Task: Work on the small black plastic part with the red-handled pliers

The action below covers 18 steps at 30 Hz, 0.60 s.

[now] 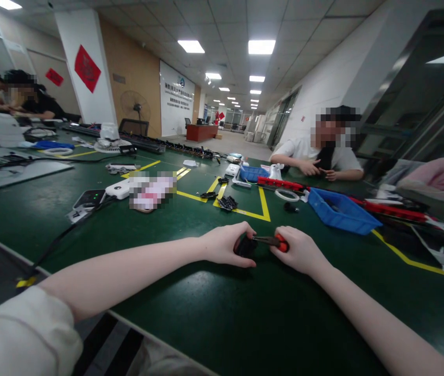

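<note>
Between the thumb and fingers of my left hand [229,244] is a small black part [247,245], held just above the green table [190,324]. Its exact kind is too dark to make out. My right hand [298,249] is closed round the red handles of a pair of pliers [269,240]. The jaws point left and meet the black part's upper edge; whether they grip it cannot be seen. Beyond my hands, several black ribbed pieces [227,203] lie by yellow tape, and a small round black piece [291,207] sits farther right.
A blue tray [341,211] stands to the right, beside a white ring [286,195] and long red strips [284,184]. Left of my hands lie a phone [153,192], a white device [122,188] and a black cable [59,237]. A person [323,151] sits across the table.
</note>
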Motion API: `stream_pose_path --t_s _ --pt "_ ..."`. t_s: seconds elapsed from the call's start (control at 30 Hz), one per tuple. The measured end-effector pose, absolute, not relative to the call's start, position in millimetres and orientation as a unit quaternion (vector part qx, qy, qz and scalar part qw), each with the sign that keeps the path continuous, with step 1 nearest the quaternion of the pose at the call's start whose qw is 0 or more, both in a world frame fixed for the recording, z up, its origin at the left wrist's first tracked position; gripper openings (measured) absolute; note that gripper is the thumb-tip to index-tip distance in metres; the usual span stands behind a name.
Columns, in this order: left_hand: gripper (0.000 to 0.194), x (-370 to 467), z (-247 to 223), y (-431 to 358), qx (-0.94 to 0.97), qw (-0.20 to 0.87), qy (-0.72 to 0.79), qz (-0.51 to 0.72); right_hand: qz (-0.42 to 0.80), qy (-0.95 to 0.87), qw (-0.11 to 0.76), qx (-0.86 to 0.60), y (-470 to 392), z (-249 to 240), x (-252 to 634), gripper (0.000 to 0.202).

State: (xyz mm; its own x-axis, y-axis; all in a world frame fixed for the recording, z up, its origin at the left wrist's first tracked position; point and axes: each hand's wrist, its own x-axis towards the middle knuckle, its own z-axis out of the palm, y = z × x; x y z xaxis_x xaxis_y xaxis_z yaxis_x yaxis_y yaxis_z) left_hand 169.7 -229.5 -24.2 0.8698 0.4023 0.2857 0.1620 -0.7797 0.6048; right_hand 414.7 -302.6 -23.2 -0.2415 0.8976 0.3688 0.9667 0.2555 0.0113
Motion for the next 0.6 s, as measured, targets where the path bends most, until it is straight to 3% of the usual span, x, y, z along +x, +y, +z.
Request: stream_pose_path --t_s 0.6 --pt "0.037 169.3 -28.5 -228.5 0.896 0.365 0.105 0.231 -0.17 -0.78 0.133 -0.587 -303.3 -22.7 412.0 0.018"
